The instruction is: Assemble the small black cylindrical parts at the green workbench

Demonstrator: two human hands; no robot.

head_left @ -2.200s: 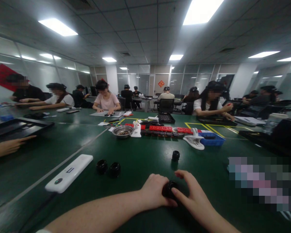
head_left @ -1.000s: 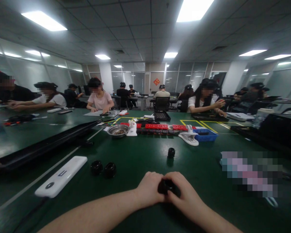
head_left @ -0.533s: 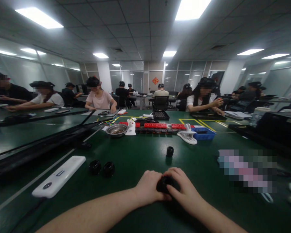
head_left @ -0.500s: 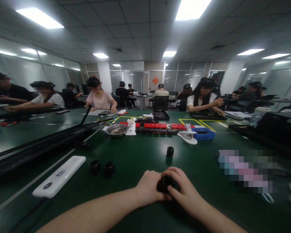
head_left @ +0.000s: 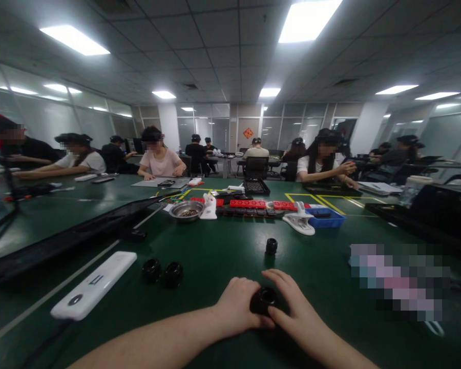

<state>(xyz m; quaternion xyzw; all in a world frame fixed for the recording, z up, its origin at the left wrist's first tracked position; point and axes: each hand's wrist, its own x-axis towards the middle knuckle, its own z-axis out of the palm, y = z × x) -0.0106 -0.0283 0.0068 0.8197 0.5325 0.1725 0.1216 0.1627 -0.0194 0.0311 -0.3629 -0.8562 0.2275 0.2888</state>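
Observation:
A black, round plastic fitting (head_left: 267,295) with a hole in its top stands upright on the green table between my hands. My left hand (head_left: 238,302) is closed round its left side, thumb along the near side. My right hand (head_left: 292,305) is on the other side, its thumb at the fitting's near right edge. The right fingers are stretched out and spread, with a gap between them and the rim. Just beyond my hands stands a smaller black ribbed part (head_left: 271,246). Two similar black ribbed parts, a left one (head_left: 151,270) and a right one (head_left: 173,274), sit together farther left.
A white power bank-like device (head_left: 94,287) with a cable lies at left, near a long black panel (head_left: 80,233). Farther back are a metal bowl (head_left: 186,211) of small parts, red strips (head_left: 248,204), a white clamp (head_left: 299,220) and a blue tray (head_left: 326,219). Co-workers sit across.
My right fingers have lifted and spread away from the fitting, showing more of its top. My left hand keeps its hold. The camera view has shifted slightly.

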